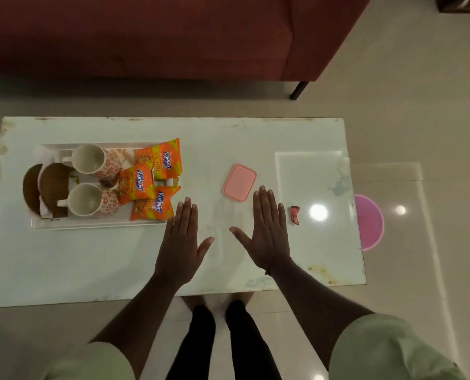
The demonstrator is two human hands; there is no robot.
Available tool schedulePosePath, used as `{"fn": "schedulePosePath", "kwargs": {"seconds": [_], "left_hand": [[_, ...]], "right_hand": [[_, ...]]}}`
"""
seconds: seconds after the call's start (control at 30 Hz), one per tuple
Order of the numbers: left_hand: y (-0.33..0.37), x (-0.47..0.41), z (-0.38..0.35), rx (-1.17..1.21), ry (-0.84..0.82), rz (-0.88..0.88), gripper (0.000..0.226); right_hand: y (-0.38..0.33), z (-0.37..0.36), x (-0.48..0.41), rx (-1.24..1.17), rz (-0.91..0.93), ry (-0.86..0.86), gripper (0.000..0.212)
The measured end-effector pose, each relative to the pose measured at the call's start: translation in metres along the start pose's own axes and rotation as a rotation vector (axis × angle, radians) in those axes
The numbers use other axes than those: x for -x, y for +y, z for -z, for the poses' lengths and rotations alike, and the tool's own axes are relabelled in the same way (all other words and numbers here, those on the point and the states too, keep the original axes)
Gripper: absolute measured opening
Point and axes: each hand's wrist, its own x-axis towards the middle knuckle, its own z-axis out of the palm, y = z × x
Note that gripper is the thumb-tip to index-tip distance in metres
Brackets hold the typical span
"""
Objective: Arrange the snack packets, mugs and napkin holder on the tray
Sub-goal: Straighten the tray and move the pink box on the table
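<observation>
A single wide-angle head camera is looking steeply down from above the standing person, facing the far dark red sofa (146, 37). It is framing the whole white glossy rectangular table (91, 264), with pale floor tiles (420, 105) showing around it.

Dim, warm overhead light throws round glare spots on the glossy counter (318, 212) and floor (400, 210), while wide-angle distortion bends the edges and the corners fall dark and soft.

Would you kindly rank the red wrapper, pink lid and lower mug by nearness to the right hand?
From the right hand:
1. Red wrapper, just to its right.
2. Pink lid, just beyond the fingertips.
3. Lower mug, far left on the tray.
</observation>
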Motion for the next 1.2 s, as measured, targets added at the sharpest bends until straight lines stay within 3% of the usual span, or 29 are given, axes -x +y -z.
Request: {"fn": "schedulePosePath", "kwargs": {"seconds": [0.1,0.3,0.47,0.6,0.83,0.93,1.03,1.2], "left_hand": [[0.002,0.000,-0.013,0.037,-0.039,-0.017,0.085],[-0.016,0.004,-0.033,0.141,-0.205,-0.133,0.108],[-0.027,0.004,-0.040,0.115,-0.292,-0.133,0.139],[-0.030,0.000,-0.045,0.130,-0.241,-0.121,0.138],[-0.028,-0.003,-0.047,0.173,-0.171,-0.105,0.127],[-0.026,-0.002,-0.045,0.185,-0.169,-0.086,0.126],[-0.024,-0.002,-0.044,0.218,-0.175,-0.066,0.124],[-0.021,-0.006,-0.042,0.269,-0.151,-0.064,0.122]], "right_hand": [[0.010,-0.008,0.003,-0.052,-0.072,0.017,0.097],[0.053,-0.019,0.013,-0.197,-0.413,0.058,0.097],[0.088,-0.016,-0.009,-0.203,-0.535,-0.146,0.119],[0.095,-0.015,-0.038,-0.247,-0.583,-0.296,0.125],[0.064,-0.028,-0.072,-0.214,-0.335,-0.349,0.100],[0.046,-0.038,-0.070,-0.185,-0.256,-0.339,0.077],[0.036,-0.047,-0.061,-0.183,-0.239,-0.277,0.048],[0.035,-0.053,-0.034,-0.184,-0.275,-0.232,0.032]]}}
